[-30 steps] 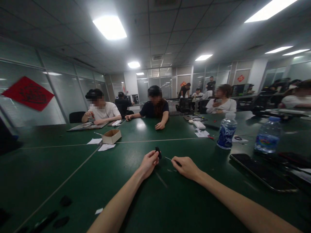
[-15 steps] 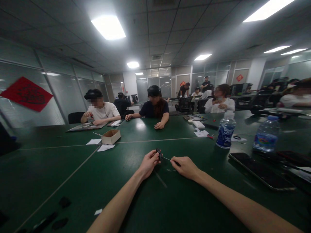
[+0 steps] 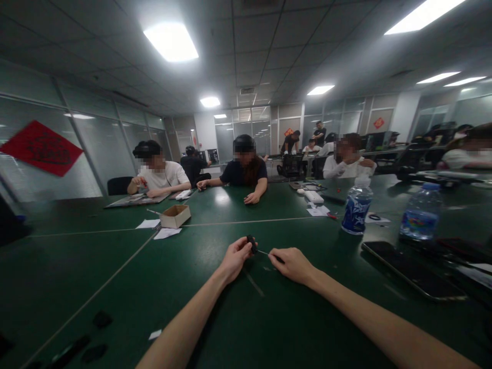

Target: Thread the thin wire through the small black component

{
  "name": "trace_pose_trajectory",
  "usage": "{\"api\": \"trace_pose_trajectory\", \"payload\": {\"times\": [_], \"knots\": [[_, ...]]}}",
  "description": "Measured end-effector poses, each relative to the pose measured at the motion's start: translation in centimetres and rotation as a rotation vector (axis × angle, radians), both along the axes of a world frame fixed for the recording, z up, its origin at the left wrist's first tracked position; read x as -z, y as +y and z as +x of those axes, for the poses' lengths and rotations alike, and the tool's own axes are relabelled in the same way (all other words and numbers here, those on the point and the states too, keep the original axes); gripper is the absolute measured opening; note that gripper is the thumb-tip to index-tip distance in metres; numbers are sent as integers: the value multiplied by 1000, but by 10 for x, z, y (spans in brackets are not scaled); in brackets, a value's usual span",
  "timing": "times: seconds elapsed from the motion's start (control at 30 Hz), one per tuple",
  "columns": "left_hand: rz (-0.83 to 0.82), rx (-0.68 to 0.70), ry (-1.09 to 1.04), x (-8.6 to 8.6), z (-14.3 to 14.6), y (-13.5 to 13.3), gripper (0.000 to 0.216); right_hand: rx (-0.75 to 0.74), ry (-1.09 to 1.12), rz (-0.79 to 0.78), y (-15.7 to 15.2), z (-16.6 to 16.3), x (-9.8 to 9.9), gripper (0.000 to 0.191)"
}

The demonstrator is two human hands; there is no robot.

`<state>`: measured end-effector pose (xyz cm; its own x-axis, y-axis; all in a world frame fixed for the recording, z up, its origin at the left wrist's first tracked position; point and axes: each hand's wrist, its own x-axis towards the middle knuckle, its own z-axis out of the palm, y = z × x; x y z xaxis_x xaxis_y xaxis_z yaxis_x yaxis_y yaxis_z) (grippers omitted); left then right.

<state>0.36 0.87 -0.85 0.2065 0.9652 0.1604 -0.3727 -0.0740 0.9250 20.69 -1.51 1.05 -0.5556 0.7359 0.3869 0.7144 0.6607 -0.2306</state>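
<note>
Landmark for all places: the small cardboard box [image 3: 175, 219] across the table.

Left hand [image 3: 235, 261]: fingertips pinching a small black part [image 3: 251, 245], held above the green table [image 3: 215, 318], to the right of the box and nearer me. Right hand [image 3: 292, 265]: fingers curled round the dark handle of a thin tool [image 3: 263, 252], farther right of the box than the part, shaft pointing left.

Change over the last second: gap between tool tip and part was plain; it has closed to almost nothing. I also turned the part in my fingers along the way. The tip is now at its lower right edge; cannot tell whether it touches or has entered anything, the detail being too small and dark. Right hand has shifted only slightly towards the left one.

Meaning, as I judge it: lining-up is about done, and the work now hangs on keeping the part steady against the tip. A loose pinch could let it twist or the tip slip.

Also noted: black pieces [image 3: 94, 352] nearer me and left of the box; phone [image 3: 413, 269] well to its right.
</note>
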Motion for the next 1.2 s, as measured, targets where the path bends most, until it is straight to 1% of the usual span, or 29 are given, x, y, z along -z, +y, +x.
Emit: {"api": "trace_pose_trajectory", "payload": {"times": [0.23,0.43,0.6,0.7,0.77,0.87,0.9,0.93,1.07,1.13,1.2], "knots": [[13,-19,-3,-1,0,-1,43,35,-7,6,-2,-1,-1,29],[68,-40,43,-1,0,-2,36,55,-25,8,-4,-1,-3,30],[105,-46,135,-4,0,-4,37,64,-45,-3,-4,-1,-4,31],[115,-45,196,-7,0,-7,39,56,-38,4,-3,0,-2,32],[136,-9,262,-9,2,-8,39,65,7,14,0,0,1,33],[186,131,411,-10,5,-10,34,130,145,20,3,1,4,34],[194,156,430,-10,5,-10,33,144,179,14,4,1,4,34],[196,147,414,-9,5,-10,33,146,195,4,4,1,4,34],[125,-13,183,-3,3,-6,41,76,126,-8,1,1,1,32],[96,-33,119,-1,2,-4,47,47,78,7,0,1,1,31],[92,-31,105,1,2,-3,48,27,42,17,0,1,2,31]]}}
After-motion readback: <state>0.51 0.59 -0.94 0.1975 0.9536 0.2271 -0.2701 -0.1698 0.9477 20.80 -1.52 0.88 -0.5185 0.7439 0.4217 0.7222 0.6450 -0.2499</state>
